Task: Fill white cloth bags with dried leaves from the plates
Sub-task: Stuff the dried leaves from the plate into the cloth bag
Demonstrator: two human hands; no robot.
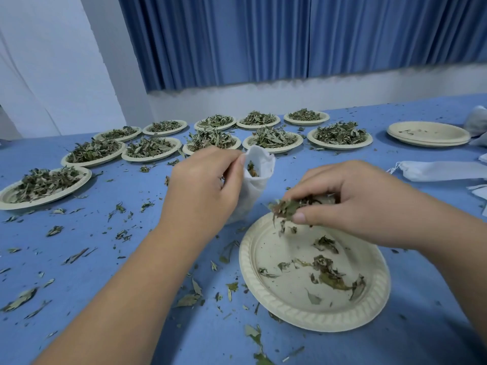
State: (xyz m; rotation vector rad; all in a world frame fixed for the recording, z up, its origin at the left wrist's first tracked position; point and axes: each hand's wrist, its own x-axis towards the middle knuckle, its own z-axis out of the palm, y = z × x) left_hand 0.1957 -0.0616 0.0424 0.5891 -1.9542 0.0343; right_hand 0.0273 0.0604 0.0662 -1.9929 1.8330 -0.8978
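We hold the white bag (259,177) upright in our left hand (208,185), fingers (232,159) pinching its rim so the mouth gapes, a few leaves inside. Our right hand (350,204) hovers over the near plate (276,254), fingers clamped on a clump of dried leaves (287,208). Risk: loose bits dangle from the clump and the bag mouth is narrow, so crossing the gap could scatter leaves onto the littered desk (131,246). If the left pinch slackens, the mouth folds shut.

Left hand (203,185) curled upright, right hand (350,204) pinched, palm down.
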